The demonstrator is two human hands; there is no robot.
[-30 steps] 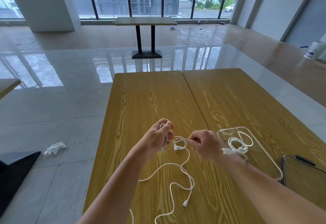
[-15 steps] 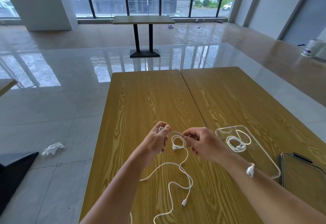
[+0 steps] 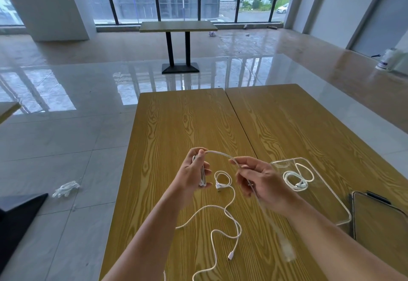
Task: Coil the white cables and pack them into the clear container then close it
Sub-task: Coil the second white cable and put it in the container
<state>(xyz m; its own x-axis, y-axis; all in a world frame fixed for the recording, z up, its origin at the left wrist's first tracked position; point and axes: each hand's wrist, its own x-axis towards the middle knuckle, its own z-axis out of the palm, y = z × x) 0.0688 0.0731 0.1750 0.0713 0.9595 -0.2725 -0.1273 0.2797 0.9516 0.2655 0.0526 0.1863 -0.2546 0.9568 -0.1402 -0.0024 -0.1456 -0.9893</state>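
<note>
- The left hand (image 3: 195,174) holds a small bundle of coiled white cable (image 3: 202,176), with its fingers curled round the loops, above the wooden table (image 3: 176,126)
- The right hand (image 3: 258,179) pinches the same cable between thumb and fingers; the strand arches from one hand to the other, and its tail runs down, blurred, along the right forearm
- A second white cable (image 3: 229,221) lies loose on the table between the forearms, with one plug near the hands and one nearer to the person
- The clear container (image 3: 326,196) lies open just to the right of the right hand, and a coiled cable (image 3: 297,179) rests inside it
- A clear lid (image 3: 375,218) lies beside the container, near the right edge of the table
- The far half of the table is bare wood; a seam divides the two tabletops
- No brand or writing can be read on any thing
</note>
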